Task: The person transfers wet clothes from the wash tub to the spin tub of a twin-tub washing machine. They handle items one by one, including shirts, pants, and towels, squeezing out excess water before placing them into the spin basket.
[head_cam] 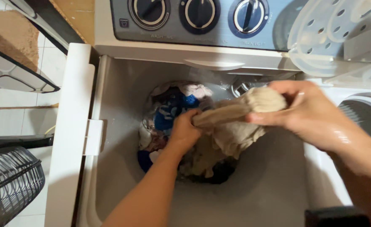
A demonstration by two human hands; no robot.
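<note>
Beige wet cloth (236, 122), twisted into a thick rope, held over the open wash tub (122, 109) of a twin-tub washing machine. One end bunched up at the right, other end running down-left; loose folds hang below into the tub.

Left hand (184, 131): fist clamped around the lower left end of the twist, knuckles up, forearm coming in from bottom centre. Right hand (309, 111): fingers closed on the bunched upper end, thumb along the underside, skin looks wet and shiny. Both hands touching the same cloth, near each other with the twisted length between them.

Below the cloth, inside the tub: pile of mixed laundry (168, 113) – blue piece with white pattern, pale pink/white items, something dark near the bottom. Partly hidden by the hands and the beige cloth.

Behind the tub: control panel (202, 19) with three round dials (199, 13) in a row. Upper right: translucent plastic cover with holes (324, 38), tilted up by the second tub (364, 115), whose ribbed rim shows at the right edge.

Left of the machine: raised white lid (69, 126) standing on edge, tiled floor (8, 96), black wire fan grille (8, 180) at bottom left.
</note>
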